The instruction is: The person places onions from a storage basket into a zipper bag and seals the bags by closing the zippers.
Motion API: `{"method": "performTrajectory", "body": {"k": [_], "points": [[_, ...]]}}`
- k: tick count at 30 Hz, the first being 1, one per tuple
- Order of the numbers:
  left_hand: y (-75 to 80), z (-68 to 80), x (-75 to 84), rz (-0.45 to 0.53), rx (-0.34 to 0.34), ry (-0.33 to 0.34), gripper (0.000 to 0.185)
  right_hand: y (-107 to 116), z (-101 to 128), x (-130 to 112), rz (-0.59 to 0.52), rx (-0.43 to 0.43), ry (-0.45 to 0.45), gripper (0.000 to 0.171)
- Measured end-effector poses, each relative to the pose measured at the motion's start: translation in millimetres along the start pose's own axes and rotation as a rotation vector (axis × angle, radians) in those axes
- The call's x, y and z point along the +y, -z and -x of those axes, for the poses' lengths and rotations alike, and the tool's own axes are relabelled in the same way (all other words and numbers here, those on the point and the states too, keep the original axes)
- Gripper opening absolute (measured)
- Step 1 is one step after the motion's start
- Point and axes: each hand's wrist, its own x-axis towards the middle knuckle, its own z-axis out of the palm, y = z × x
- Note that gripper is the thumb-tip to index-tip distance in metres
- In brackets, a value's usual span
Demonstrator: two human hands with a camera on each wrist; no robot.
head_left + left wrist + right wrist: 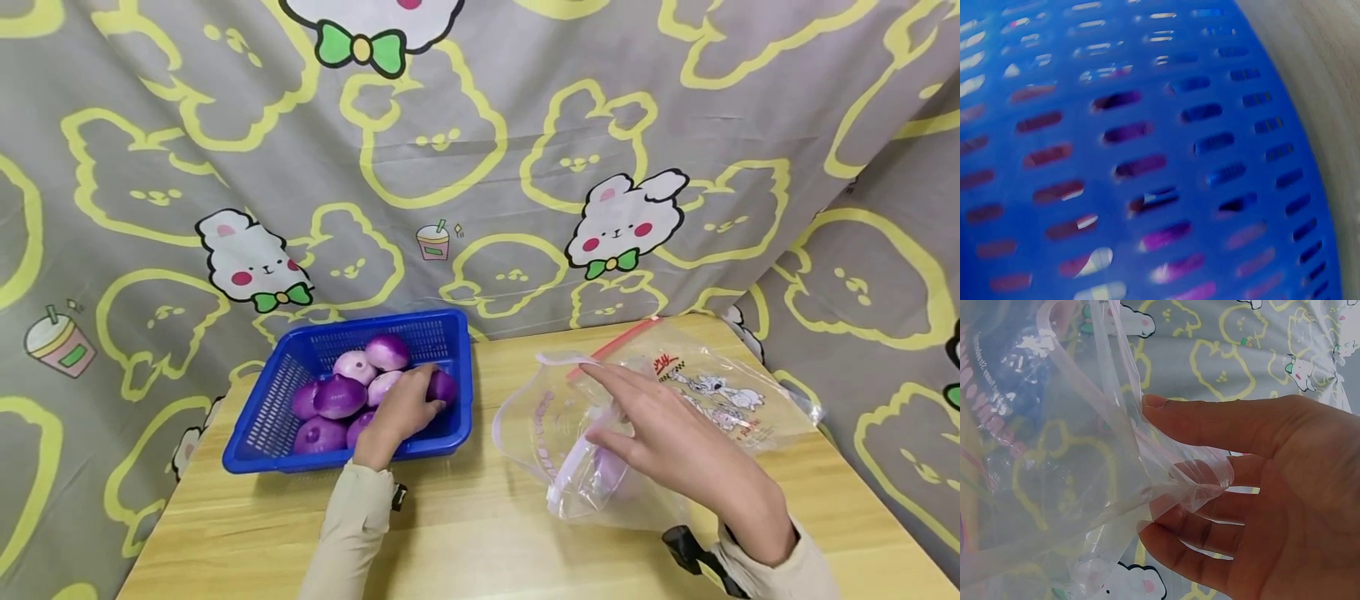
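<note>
A blue slotted basket [450, 329] stands on the left of the wooden table and holds several purple and white onions [341, 396]. My left hand [408, 408] reaches into its right side, fingers curled over one purple onion [444, 387]. The left wrist view is filled by the basket wall [1147, 94], with purple onions [1166, 234] showing through the slots. My right hand [660, 433] holds a clear zip bag [712, 392] by its rim. In the right wrist view the right hand [1160, 481] pinches the bag's film [1054, 456]. A faint purple shape [609, 471] shows through the bag.
The light wooden table [480, 533] is backed and flanked by a grey cloth printed with yellow bears and white rabbits [525, 167]. The bag's red zip strip [615, 342] points toward the back edge. A dark wrist strap [686, 546] sits on my right sleeve.
</note>
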Motion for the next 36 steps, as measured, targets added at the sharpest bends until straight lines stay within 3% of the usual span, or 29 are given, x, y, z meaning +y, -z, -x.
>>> {"method": "performTrajectory", "body": {"k": [4,12,19,36], "points": [[9.6,0.9,0.6,0.085,-0.035,0.004,0.052,1,-1,1,0.017,0.013,0.006,0.071],[22.1,10.2,6.1,0.129,-0.013,-0.001,0.054,3,0,1,0.006,0.003,0.0,0.069],[22.7,16.2,6.8,0.122,0.036,-0.013,0.054,3,-1,2,0.018,0.01,0.005,0.07],[19.9,35.4,1.5,0.161,0.078,0.059,0.058,-3,-2,1,0.028,0.01,-0.004,0.071]]}}
